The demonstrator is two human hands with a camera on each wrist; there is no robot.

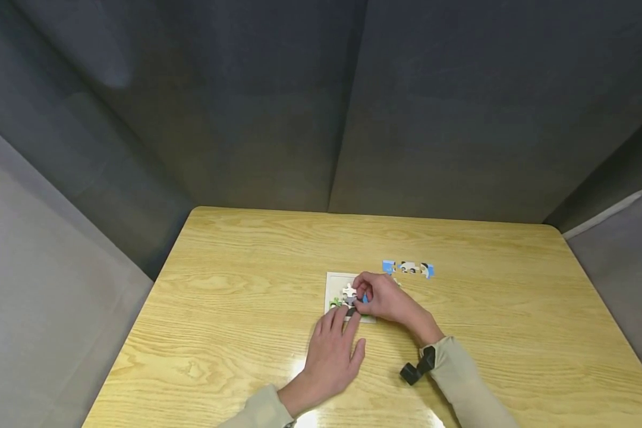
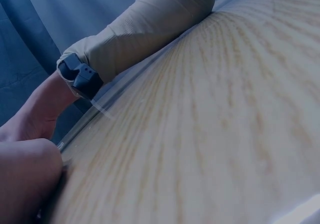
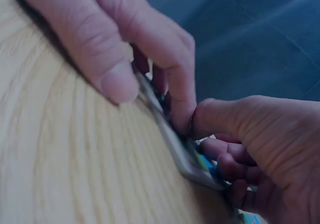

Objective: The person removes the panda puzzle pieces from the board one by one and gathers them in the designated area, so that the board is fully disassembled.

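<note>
A small white puzzle board (image 1: pixel 336 286) lies near the middle of the wooden table (image 1: pixel 235 279). My right hand (image 1: pixel 377 297) is curled over the board's right part and pinches a puzzle piece (image 1: pixel 349 292) on it. My left hand (image 1: pixel 333 348) lies flat with straight fingers, its fingertips (image 1: pixel 348 318) pressing the board's near edge. In the right wrist view the left fingers (image 3: pixel 117 58) and right thumb (image 3: pixel 220 116) meet at the board's thin edge (image 3: pixel 175 139). The left wrist view shows only tabletop (image 2: pixel 225 134) and the right sleeve (image 2: pixel 145 28).
A short joined strip of blue and white puzzle pieces (image 1: pixel 408 268) lies on the table just beyond the right hand. Dark fabric walls (image 1: pixel 321 101) enclose the table on three sides. A black wrist strap (image 1: pixel 418 366) sits on my right forearm.
</note>
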